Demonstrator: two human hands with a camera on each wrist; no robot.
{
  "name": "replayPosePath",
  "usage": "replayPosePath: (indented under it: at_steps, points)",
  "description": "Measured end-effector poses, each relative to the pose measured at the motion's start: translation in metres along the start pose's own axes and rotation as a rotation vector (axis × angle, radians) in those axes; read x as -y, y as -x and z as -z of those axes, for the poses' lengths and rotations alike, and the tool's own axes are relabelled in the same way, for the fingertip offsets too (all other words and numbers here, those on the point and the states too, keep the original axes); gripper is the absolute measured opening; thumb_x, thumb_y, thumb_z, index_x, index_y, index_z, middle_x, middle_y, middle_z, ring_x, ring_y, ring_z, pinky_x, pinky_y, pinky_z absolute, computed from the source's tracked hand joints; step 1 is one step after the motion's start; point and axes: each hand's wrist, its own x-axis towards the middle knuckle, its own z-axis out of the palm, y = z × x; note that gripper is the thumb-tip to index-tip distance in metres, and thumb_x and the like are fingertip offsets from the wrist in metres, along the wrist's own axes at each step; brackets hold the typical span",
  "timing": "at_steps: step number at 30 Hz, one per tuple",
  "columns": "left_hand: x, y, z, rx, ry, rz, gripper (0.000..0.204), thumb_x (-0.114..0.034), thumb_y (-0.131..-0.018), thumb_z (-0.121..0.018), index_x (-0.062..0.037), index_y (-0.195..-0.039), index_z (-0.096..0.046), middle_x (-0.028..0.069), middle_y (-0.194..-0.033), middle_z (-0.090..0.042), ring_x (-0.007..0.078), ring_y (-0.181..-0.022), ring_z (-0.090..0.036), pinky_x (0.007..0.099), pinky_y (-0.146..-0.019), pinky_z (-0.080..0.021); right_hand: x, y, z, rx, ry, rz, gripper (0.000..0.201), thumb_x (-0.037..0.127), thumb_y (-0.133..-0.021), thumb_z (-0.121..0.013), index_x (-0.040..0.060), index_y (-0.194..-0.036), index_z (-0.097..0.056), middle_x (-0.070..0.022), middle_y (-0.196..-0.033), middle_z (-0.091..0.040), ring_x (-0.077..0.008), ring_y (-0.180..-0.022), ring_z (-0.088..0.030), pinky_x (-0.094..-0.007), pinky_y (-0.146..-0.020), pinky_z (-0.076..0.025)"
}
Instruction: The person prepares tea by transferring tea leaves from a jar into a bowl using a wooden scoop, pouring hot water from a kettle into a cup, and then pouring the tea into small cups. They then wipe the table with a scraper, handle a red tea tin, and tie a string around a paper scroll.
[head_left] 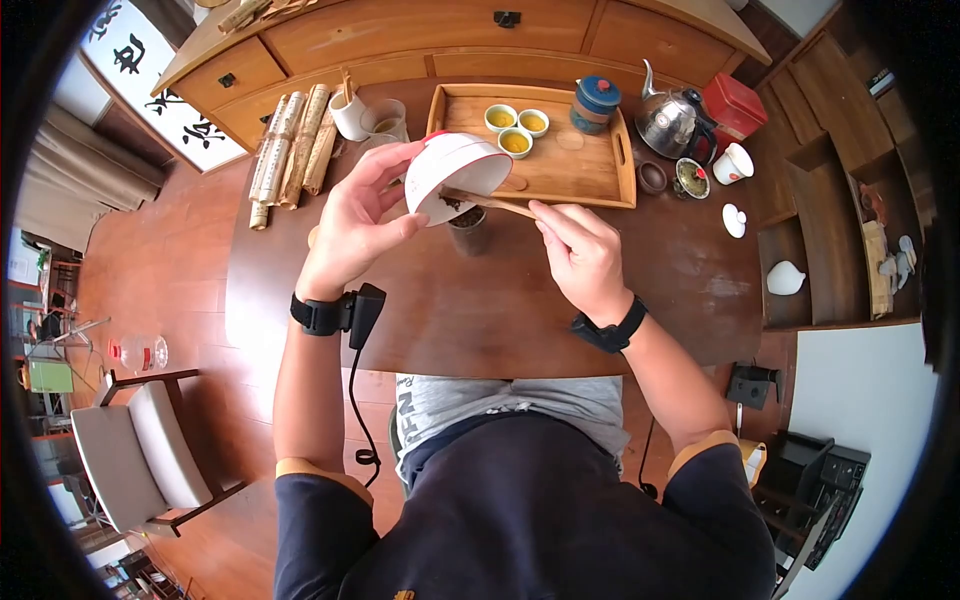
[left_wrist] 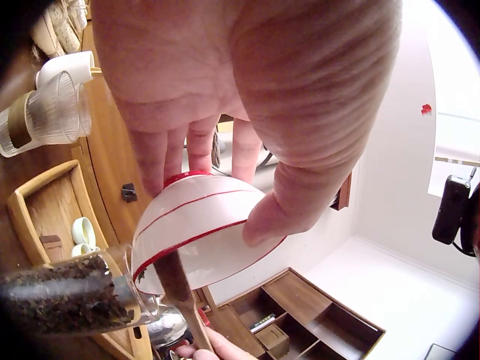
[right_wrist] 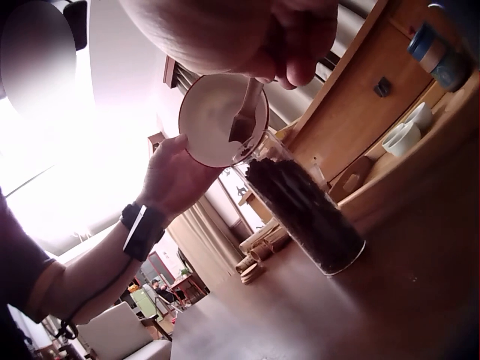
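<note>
My left hand holds a white bowl with a red rim, thumb at the rim and fingers round its base. The bowl is tipped on its side over the mouth of a clear glass jar. Dark tea leaves fill much of the jar, which stands upright on the table. My right hand pinches the wooden handle of a flat brush. Its dark, flat head reaches inside the bowl near the lower rim, where a few dark leaf bits lie.
Beyond the jar, a wooden tray bears several tea-filled cups and a blue lidded canister. A steel kettle, a red tin and a white cup stand at the right. Bamboo scrolls and a glass pitcher are at the left.
</note>
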Motion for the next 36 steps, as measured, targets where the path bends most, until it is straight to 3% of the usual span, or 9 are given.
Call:
replayPosePath:
  at_steps: [3, 12, 15, 18, 25, 28, 36]
  points:
    - [0.001, -0.001, -0.001, 0.002, -0.007, -0.005, 0.077, 0.006, -0.082, -0.076, 0.0026, -0.152, -0.045, 0.0136, -0.152, -0.051, 0.0248, -0.140, -0.052, 0.0399, -0.119, -0.043, 0.009, -0.007, 0.002, 0.004, -0.017, -0.021, 0.023, -0.002, -0.091, -0.071, -0.0004, -0.113, -0.076, -0.0135, -0.086, -0.071, -0.0279, -0.072, -0.069, -0.0351, -0.065, -0.056]
    - [0.000, -0.001, -0.002, -0.003, -0.008, -0.012, 0.077, 0.005, -0.082, -0.076, 0.0027, -0.152, -0.045, 0.0131, -0.152, -0.051, 0.0245, -0.141, -0.052, 0.0398, -0.120, -0.042, 0.025, -0.012, 0.001, 0.107, -0.471, -0.555, 0.023, 0.008, -0.103, -0.065, -0.0022, -0.121, -0.075, -0.0066, -0.083, -0.075, -0.0095, -0.065, -0.063, -0.0268, -0.059, -0.051]
    - [0.001, -0.002, -0.002, -0.006, -0.002, 0.000, 0.077, 0.006, -0.081, -0.076, 0.0028, -0.152, -0.045, 0.0133, -0.152, -0.051, 0.0244, -0.141, -0.051, 0.0396, -0.120, -0.042, 0.021, -0.007, 0.005, 0.129, -0.438, -0.603, 0.023, 0.009, -0.104, -0.064, -0.0008, -0.121, -0.075, -0.0039, -0.079, -0.073, -0.0055, -0.063, -0.061, -0.0233, -0.056, -0.048]
    - [0.001, -0.002, -0.002, -0.003, 0.008, -0.005, 0.078, 0.007, -0.081, -0.075, 0.0029, -0.152, -0.045, 0.0136, -0.153, -0.051, 0.0243, -0.141, -0.051, 0.0394, -0.120, -0.042, 0.017, 0.001, 0.010, 0.110, -0.373, -0.543, 0.024, 0.009, -0.104, -0.063, -0.0007, -0.121, -0.075, -0.0032, -0.079, -0.072, -0.0039, -0.062, -0.059, -0.0219, -0.054, -0.046]
    - [0.002, -0.002, -0.002, -0.007, -0.003, -0.010, 0.078, 0.006, -0.080, -0.075, 0.0029, -0.152, -0.045, 0.0136, -0.152, -0.052, 0.0247, -0.141, -0.051, 0.0397, -0.120, -0.042, 0.026, -0.011, 0.006, 0.051, -0.565, -0.621, 0.024, 0.010, -0.104, -0.064, -0.0007, -0.122, -0.075, -0.0024, -0.077, -0.072, -0.0038, -0.062, -0.059, -0.0208, -0.055, -0.047]
    - [0.000, -0.002, -0.003, -0.012, 0.026, -0.008, 0.072, 0.009, -0.080, -0.075, 0.0019, -0.148, -0.051, 0.0107, -0.149, -0.049, 0.0262, -0.144, -0.049, 0.0433, -0.123, -0.041, 0.031, -0.019, 0.000, 0.046, -0.595, -0.672, 0.023, 0.010, -0.104, -0.063, -0.0010, -0.122, -0.075, -0.0028, -0.078, -0.071, -0.0038, -0.061, -0.058, -0.0204, -0.054, -0.046]
    - [0.003, -0.002, 0.000, 0.002, 0.006, -0.015, 0.078, 0.005, -0.081, -0.076, 0.0029, -0.152, -0.044, 0.0146, -0.153, -0.051, 0.0251, -0.143, -0.050, 0.0403, -0.122, -0.040, 0.026, -0.004, 0.007, 0.057, -0.485, -0.689, 0.020, 0.007, -0.101, -0.067, -0.0004, -0.118, -0.076, -0.0012, -0.074, -0.071, -0.0023, -0.056, -0.056, -0.0205, -0.050, -0.043]
